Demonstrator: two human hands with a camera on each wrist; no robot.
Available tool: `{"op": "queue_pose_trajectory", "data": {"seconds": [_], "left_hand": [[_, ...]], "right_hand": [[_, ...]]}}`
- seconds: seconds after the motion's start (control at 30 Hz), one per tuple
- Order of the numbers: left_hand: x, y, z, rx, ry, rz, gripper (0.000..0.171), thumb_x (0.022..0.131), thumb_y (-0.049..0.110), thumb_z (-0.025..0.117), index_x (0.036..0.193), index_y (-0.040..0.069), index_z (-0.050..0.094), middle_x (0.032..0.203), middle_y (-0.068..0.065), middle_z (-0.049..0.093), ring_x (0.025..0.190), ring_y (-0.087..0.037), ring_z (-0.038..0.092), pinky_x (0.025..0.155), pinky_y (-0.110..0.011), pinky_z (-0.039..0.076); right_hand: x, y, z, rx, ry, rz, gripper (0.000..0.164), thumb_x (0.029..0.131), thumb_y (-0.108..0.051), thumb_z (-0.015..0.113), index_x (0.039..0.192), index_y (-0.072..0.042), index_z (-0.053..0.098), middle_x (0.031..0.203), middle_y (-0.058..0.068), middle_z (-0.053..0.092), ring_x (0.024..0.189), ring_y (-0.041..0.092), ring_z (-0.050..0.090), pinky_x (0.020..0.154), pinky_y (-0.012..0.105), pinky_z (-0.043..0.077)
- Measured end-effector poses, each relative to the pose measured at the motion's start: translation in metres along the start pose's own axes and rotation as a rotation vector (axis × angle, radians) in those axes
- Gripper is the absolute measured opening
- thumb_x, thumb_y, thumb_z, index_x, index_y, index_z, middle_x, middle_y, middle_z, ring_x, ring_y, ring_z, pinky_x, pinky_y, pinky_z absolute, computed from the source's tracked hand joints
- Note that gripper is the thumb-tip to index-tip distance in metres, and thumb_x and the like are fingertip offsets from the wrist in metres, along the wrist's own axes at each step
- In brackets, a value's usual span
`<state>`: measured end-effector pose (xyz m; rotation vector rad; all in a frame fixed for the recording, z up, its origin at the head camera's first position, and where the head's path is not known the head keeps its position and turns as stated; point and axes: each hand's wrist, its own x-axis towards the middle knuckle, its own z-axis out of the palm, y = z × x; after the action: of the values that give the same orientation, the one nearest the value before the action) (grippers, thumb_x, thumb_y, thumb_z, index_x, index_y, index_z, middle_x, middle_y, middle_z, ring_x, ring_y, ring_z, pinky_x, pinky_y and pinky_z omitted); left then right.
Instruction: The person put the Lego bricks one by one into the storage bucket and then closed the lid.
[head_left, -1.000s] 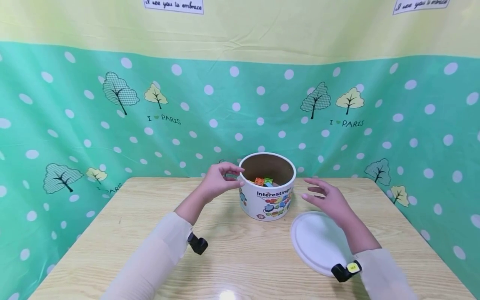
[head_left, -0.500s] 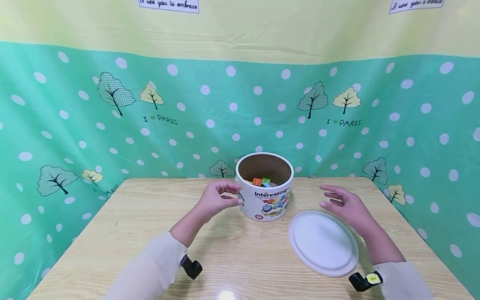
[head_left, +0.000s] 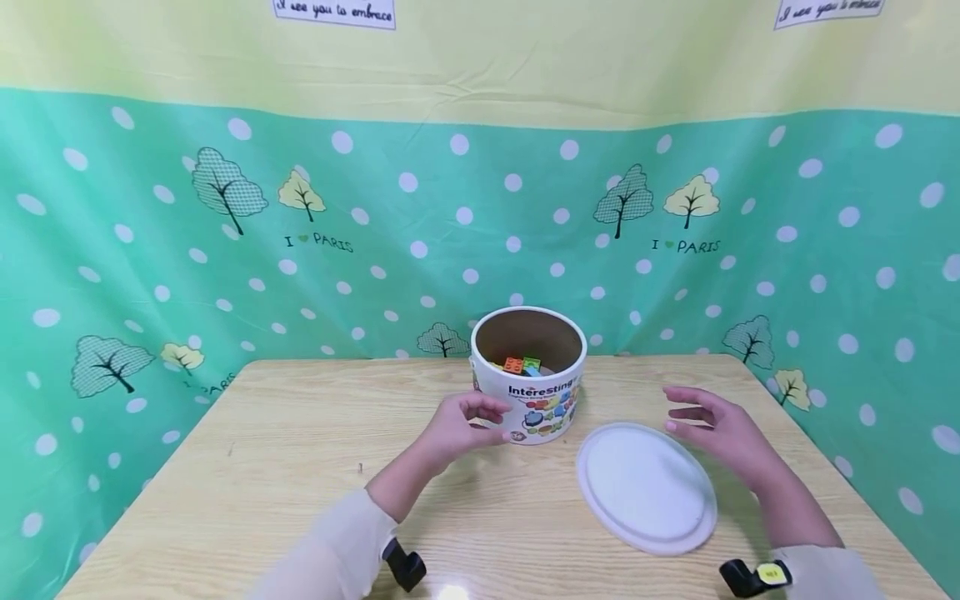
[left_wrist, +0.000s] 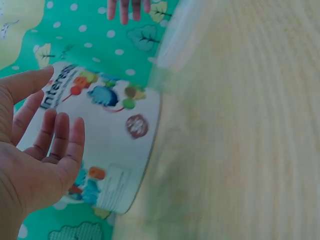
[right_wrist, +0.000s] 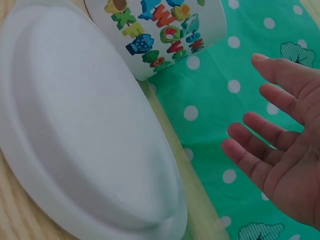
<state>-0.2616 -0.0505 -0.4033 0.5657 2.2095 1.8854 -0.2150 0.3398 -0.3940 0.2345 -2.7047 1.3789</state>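
Note:
A round white bucket (head_left: 551, 421) printed "Interesting" stands upright near the table's far side, its top uncovered. Inside it lie toy blocks, among them an orange block (head_left: 513, 365) and a green one (head_left: 532, 364). My left hand (head_left: 467, 429) is in front of the bucket's lower left, overlapping it in the head view; its fingers are loosely bent and hold nothing. A white round lid (head_left: 647, 487) lies on the table to the bucket's right. Beyond the lid's right edge hovers my right hand (head_left: 723, 429), fingers relaxed and apart, palm bare in the right wrist view (right_wrist: 295, 145).
The wooden table (head_left: 300, 467) reaches back to a green dotted curtain (head_left: 390, 217) that hangs close behind the bucket and along both sides. Each wrist wears a small black camera, such as the left one (head_left: 405, 567).
My left hand has dropped from the bucket's rim to in front of its lower wall. My right hand has moved right and toward me, away from the bucket. Bucket and lid stay put.

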Motion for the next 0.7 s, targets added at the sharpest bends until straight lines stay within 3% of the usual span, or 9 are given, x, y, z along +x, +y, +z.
{"op": "queue_pose_trajectory", "data": {"seconds": [0.23, 0.37, 0.57, 0.7], "left_hand": [[0.001, -0.007, 0.026, -0.019, -0.038, -0.018, 0.033, 0.078, 0.002, 0.08, 0.11, 0.0, 0.072, 0.107, -0.017, 0.066, 0.102, -0.035, 0.06, 0.082, -0.029, 0.053], [0.004, -0.009, 0.041, -0.013, -0.038, -0.005, 0.032, 0.077, 0.001, 0.081, 0.108, 0.0, 0.072, 0.108, -0.015, 0.066, 0.099, -0.03, 0.063, 0.083, -0.029, 0.053], [0.006, -0.017, 0.059, -0.014, -0.09, -0.057, 0.034, 0.077, 0.004, 0.081, 0.111, 0.003, 0.072, 0.109, -0.006, 0.066, 0.096, -0.018, 0.063, 0.079, -0.028, 0.054], [0.007, -0.021, 0.07, -0.04, -0.131, -0.069, 0.039, 0.076, 0.001, 0.081, 0.114, 0.003, 0.07, 0.112, -0.003, 0.064, 0.1, -0.023, 0.063, 0.079, -0.03, 0.056]], "right_hand": [[-0.005, 0.016, -0.009, -0.024, -0.009, -0.001, 0.056, 0.092, -0.027, 0.069, 0.139, -0.004, 0.05, 0.136, 0.021, 0.052, 0.111, 0.022, 0.059, 0.08, 0.02, 0.052], [-0.01, 0.026, -0.013, -0.009, -0.033, 0.018, 0.053, 0.093, -0.02, 0.068, 0.138, 0.0, 0.05, 0.135, 0.022, 0.053, 0.105, 0.012, 0.061, 0.08, 0.02, 0.052], [-0.021, 0.039, -0.02, 0.005, -0.081, 0.033, 0.056, 0.09, -0.02, 0.071, 0.137, 0.002, 0.05, 0.133, 0.024, 0.054, 0.101, 0.011, 0.063, 0.078, 0.023, 0.052], [-0.026, 0.049, -0.025, 0.082, -0.13, 0.044, 0.059, 0.089, -0.016, 0.071, 0.137, 0.006, 0.046, 0.134, 0.029, 0.05, 0.101, 0.01, 0.062, 0.079, 0.028, 0.055]]}}
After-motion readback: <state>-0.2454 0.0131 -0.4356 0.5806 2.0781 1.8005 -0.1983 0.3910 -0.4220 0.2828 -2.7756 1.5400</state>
